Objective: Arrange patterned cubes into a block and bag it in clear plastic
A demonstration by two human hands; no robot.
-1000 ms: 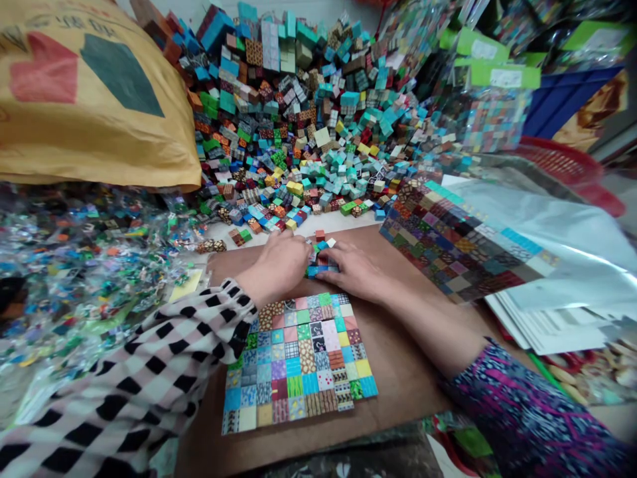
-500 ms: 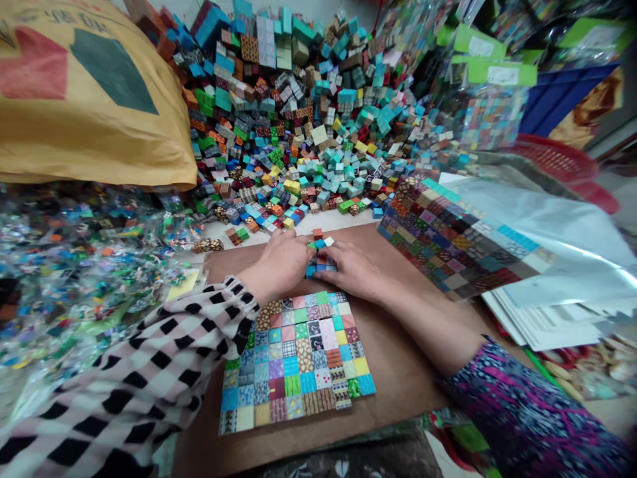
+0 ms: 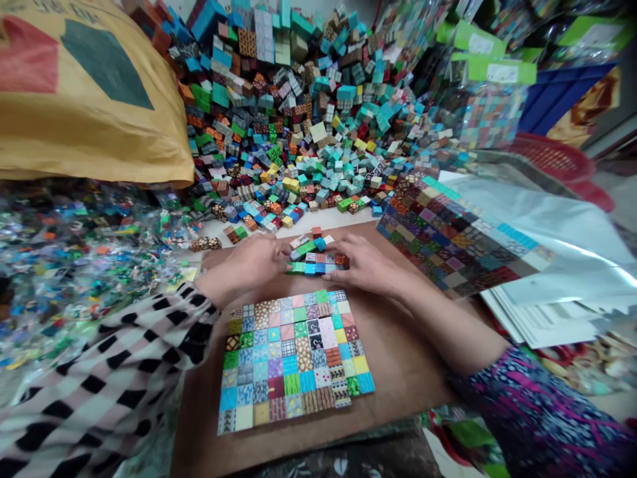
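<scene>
- Left hand [image 3: 256, 264] and right hand [image 3: 367, 264]: apart, flanking the small block cluster [image 3: 312, 267], one at each end. Looks like they square it up from both sides.
- Right thumb in front of the cluster, fingers behind; left fingertips at or just beside its left end. Firm grip or light touch: cannot tell for either hand.
- Cluster sits toward the far edge of the brown board [image 3: 398, 345], short rows roughly lined up; a few loose blocks [image 3: 304, 248] lie crooked just behind, probably kept there for easy reach.
- Block grid [image 3: 296, 362] lies flat on the board, nearer the wearer, untouched; faces packed edge to edge, likely so the rows stay straight. Bottom edge uneven at the right.
- Block heap [image 3: 298, 113] beyond the board, within forward reach; seems the loose stock.
- Left: heap of small bagged pieces [image 3: 89, 265], too blurred to sort; yellow sack [image 3: 99, 139] above it, cut off by the frame.
- Right: clear bag of blocks [image 3: 438, 232] leaning by white sheets [image 3: 542, 325]; glare on the plastic muddies its edges. Red basket [image 3: 557, 159] partly covered.
- Hidden: cluster ends under the fingers, so no block count; left fingertips partly out of sight. Items below the board's near edge cropped, unclear.
</scene>
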